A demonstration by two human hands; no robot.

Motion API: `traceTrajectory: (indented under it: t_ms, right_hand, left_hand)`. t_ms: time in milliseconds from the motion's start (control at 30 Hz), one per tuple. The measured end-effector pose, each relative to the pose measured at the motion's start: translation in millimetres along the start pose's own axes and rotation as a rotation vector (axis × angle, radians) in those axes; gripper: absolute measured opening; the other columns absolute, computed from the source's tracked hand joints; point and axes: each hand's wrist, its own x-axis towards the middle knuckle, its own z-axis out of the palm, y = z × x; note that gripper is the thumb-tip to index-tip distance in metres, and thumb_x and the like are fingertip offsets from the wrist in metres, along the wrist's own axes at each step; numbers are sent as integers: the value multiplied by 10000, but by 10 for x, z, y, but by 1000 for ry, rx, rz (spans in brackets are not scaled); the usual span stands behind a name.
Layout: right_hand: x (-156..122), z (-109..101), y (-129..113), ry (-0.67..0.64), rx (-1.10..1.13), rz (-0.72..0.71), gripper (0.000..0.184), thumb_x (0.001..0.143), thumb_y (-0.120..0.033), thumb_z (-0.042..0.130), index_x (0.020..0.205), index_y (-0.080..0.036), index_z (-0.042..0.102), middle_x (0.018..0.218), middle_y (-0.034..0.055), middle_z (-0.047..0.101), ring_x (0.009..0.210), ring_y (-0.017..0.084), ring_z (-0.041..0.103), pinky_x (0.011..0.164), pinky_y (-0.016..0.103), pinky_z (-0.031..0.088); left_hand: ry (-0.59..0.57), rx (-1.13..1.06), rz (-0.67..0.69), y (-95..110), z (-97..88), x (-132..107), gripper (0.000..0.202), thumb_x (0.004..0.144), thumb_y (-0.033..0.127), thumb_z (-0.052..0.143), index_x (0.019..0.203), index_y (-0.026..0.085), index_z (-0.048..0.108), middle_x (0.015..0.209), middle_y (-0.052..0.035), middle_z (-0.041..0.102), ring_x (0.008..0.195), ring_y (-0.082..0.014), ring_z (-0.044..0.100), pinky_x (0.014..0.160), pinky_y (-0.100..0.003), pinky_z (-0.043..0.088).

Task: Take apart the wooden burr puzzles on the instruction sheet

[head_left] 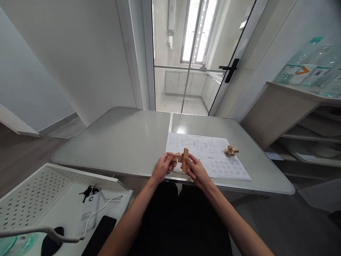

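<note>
Over the near edge of the table, both hands work close together on small notched wooden blocks. My left hand (163,168) pinches a wooden puzzle piece (177,156) that lies roughly level and points toward the other hand. In my right hand (197,170), closed between thumb and fingers, is a longer wooden puzzle bar (185,160) held upright. The two pieces meet or overlap; whether they interlock cannot be made out. Beneath the hands spreads a printed paper sheet (213,156) with rows of small diagrams. A cross-shaped wooden puzzle (231,150) rests on its right side.
The grey table (128,138) has rounded corners and a seam across it. At lower left, a white perforated tray (39,188) holds keys, a white power bank (90,209) with a cable, and a black phone (102,236). Shelves (290,103) with plastic bottles (306,67) stand right.
</note>
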Motion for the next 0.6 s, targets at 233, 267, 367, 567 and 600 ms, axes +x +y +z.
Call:
traceTrajectory:
  t_ms: [233,267,367,567,600]
  right_hand:
    - [7,-26,10,-22,22,-7,507,802,-578,818,1149,-228,702,392,-104,437,449,112,531,479,187,411]
    - [6,-24,8,-18,19,-4,515,794,-584,820,1147,-228,701,402,-99,450,461,116,544,471,184,400]
    - [-2,-11,-5,-4,5,3,551,770,-604,827,1146,-223,699,409,-93,455,500,138,585,453,183,374]
    - [-11,-3,-18,-6,15,6,538,771,-589,838,1141,-222,706,375,-102,408,577,159,642,513,186,402]
    - [-11,-7,-15,-8,16,5,528,779,-582,836,1143,-222,707,371,-103,401,590,162,649,526,189,410]
  left_hand:
    - [-1,-17,-3,3,2,-10,489,894,641,666,968,162,593,636,41,555,458,-36,330,462,-177,233]
    - [-2,-18,-2,3,3,-11,490,893,642,666,965,163,591,636,39,556,459,-38,336,462,-179,232]
    - [-3,-15,5,1,4,-14,499,882,650,671,955,164,589,635,37,558,461,-41,345,465,-182,233]
    - [-6,-21,10,23,20,-29,499,880,649,672,938,163,580,633,41,555,463,-38,338,472,-183,243]
    - [-7,-21,11,29,23,-31,500,881,650,670,940,163,578,631,42,555,462,-37,335,472,-183,241]
